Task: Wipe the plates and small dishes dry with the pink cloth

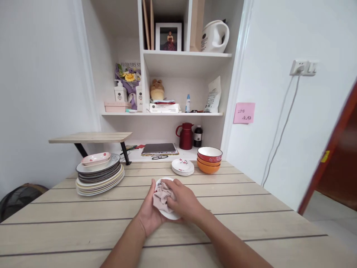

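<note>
My left hand [151, 209] holds a small white plate [170, 215] from its left side and underneath, thumb up along the rim. A crumpled pinkish-beige cloth [161, 198] lies on the plate's face, covering most of it. My right hand [182, 199] grips the cloth and presses it against the plate, fingers curled. Beyond my hands stands a short stack of small white plates with red flowers [183, 166]. Right beside that stack are nested bowls [209, 165], orange below and a red-patterned one with a white inside on top.
At the left, a tall stack of larger plates [100, 178] carries a pink-edged oval dish [96, 159], near a small raised shelf [90, 137] on black legs. Glasses [160, 157], a laptop [158, 148], a red jug [186, 136] and a dark bottle [198, 136] sit at the back.
</note>
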### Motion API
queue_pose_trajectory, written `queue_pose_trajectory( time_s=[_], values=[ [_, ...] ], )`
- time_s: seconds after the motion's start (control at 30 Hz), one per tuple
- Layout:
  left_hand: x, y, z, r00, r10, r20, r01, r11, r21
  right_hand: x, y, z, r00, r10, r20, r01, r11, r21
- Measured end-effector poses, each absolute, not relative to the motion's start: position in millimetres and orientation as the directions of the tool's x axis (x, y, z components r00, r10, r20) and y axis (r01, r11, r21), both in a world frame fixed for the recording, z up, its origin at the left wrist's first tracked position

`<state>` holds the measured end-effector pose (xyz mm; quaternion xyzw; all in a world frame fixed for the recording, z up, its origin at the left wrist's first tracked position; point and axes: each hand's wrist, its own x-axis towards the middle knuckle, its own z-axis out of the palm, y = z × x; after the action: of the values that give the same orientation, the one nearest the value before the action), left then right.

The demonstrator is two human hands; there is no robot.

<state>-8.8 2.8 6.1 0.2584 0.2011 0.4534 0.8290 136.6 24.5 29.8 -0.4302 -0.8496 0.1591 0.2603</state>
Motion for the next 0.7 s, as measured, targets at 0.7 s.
queue_pose_trajectory(
  time_s=[0.7],
  values=[
    [-11.0, -5.3, 11.1, 0.64, 0.765, -0.075, -0.588, 0.549, 0.594, 175.2, 57.7, 17.7, -0.499, 0.862, -0.09, -0.013, -0.111, -0.994]
  ],
)
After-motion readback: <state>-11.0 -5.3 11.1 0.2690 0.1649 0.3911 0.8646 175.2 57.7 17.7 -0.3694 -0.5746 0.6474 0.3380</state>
